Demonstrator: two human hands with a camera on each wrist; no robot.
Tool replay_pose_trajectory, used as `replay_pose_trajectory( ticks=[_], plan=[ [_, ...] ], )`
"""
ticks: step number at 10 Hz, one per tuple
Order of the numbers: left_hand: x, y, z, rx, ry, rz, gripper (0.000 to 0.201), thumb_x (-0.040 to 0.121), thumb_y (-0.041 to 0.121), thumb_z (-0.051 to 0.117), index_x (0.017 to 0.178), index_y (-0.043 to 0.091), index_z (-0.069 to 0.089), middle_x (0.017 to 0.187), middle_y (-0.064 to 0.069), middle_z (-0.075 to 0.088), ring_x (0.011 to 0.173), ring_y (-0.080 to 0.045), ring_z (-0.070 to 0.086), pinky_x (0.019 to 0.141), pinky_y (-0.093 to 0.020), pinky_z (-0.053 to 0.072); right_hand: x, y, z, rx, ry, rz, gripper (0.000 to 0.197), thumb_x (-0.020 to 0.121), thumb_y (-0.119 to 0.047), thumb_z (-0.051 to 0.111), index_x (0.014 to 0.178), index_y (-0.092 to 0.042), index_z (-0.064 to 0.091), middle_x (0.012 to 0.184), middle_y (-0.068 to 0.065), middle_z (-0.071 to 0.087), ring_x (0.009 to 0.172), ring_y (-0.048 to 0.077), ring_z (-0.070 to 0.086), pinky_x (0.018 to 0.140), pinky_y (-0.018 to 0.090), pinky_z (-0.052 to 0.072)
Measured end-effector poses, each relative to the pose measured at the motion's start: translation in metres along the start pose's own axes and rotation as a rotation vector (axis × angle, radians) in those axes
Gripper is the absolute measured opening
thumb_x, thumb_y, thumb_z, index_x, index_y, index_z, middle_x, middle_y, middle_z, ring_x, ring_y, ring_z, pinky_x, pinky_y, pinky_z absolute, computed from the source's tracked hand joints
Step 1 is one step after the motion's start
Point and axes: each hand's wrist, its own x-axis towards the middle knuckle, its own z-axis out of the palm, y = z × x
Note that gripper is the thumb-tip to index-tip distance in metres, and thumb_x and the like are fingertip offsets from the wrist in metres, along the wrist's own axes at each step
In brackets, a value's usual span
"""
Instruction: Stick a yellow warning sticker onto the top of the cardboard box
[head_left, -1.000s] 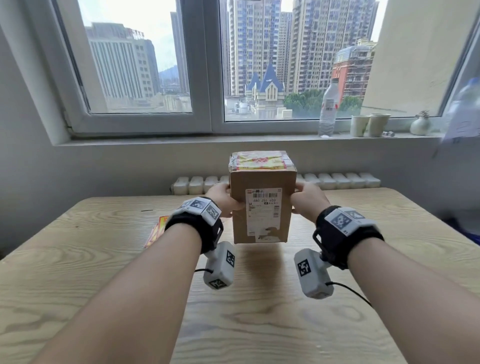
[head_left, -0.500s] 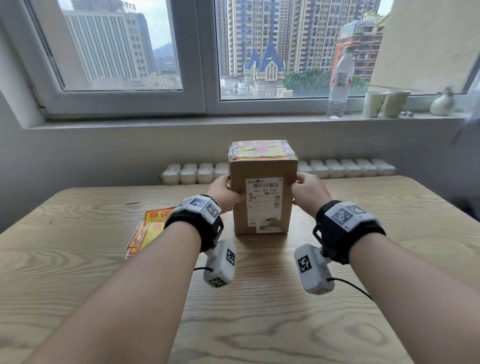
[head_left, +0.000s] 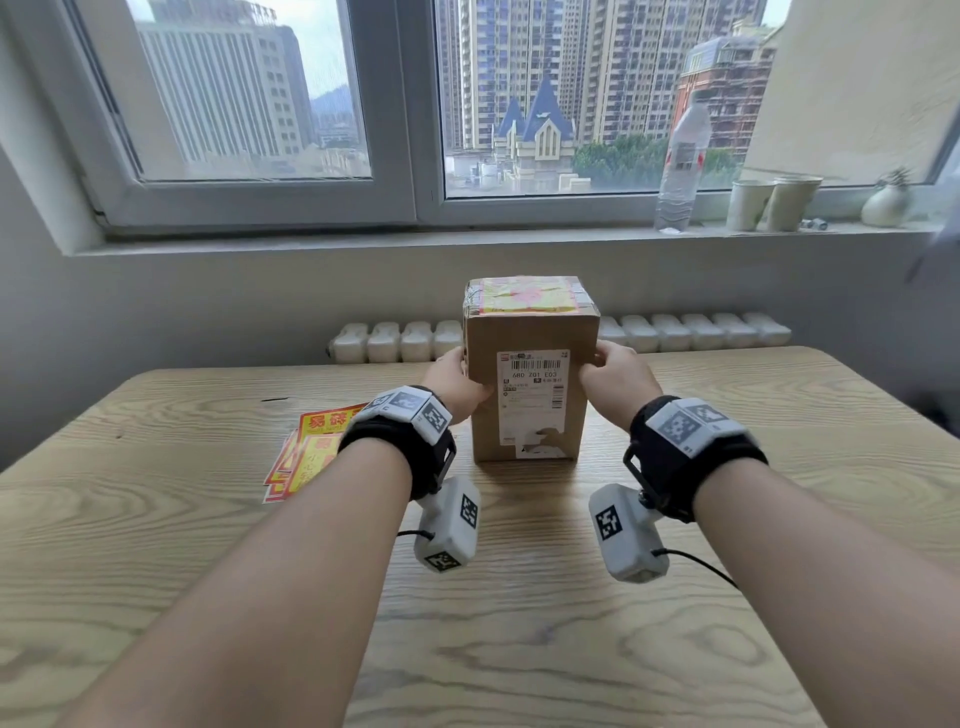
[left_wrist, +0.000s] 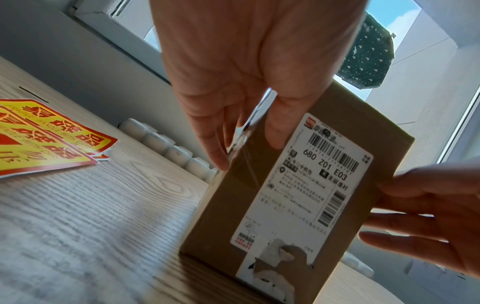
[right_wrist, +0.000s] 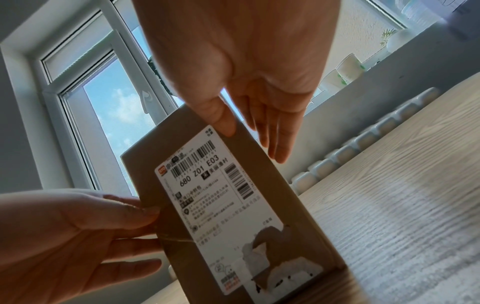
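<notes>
The cardboard box (head_left: 530, 384) stands upright on the wooden table (head_left: 208, 545), between both hands. The left hand (head_left: 457, 382) holds its 9 o'clock side, thumb on the front face, fingers straight along the side. The right hand (head_left: 615, 379) holds the 3 o'clock side likewise. A yellow warning sticker (head_left: 527, 296) lies flat on the box top. Spare stickers (head_left: 306, 447) lie on the table at 9 o'clock of the box, apart from it.
</notes>
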Motion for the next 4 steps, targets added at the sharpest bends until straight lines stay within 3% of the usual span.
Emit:
replay_pose_trajectory(
  ticks=[2, 3, 4],
  plan=[
    [-0.006, 0.003, -0.006, 0.089, 0.038, -0.038, 0.050, 0.085, 0.019, 0.059, 0.133, 0.009, 0.050, 0.131, -0.013, 0.055, 0.114, -0.029, 0.059, 0.096, -0.043, 0.051, -0.009, -0.008, -0.010, -0.014, -0.004, -0.018, 0.037, 0.088, -0.009, 0.042, 0.118, -0.014, 0.063, 0.108, 0.003, 0.069, 0.095, 0.020, 0.060, 0.071, 0.026, 0.043],
    [-0.013, 0.011, -0.013, 0.100, 0.041, -0.040, 0.048, 0.084, 0.018, 0.059, 0.130, 0.006, 0.050, 0.125, -0.012, 0.058, 0.098, -0.025, 0.060, 0.093, -0.042, 0.054, -0.016, -0.014, -0.019, -0.051, 0.030, -0.046, 0.035, 0.088, -0.010, 0.042, 0.117, -0.011, 0.061, 0.115, 0.007, 0.068, 0.100, 0.023, 0.060, 0.080, 0.028, 0.042],
    [-0.020, 0.016, -0.021, 0.122, 0.076, -0.024, 0.056, 0.083, 0.021, 0.060, 0.135, 0.007, 0.044, 0.126, -0.011, 0.059, 0.099, -0.027, 0.064, 0.089, -0.042, 0.055, -0.027, -0.023, -0.030, -0.052, 0.083, -0.032, 0.047, 0.090, -0.011, 0.043, 0.137, -0.006, 0.049, 0.134, 0.010, 0.059, 0.122, 0.025, 0.054, 0.097, 0.031, 0.041]
  ],
)
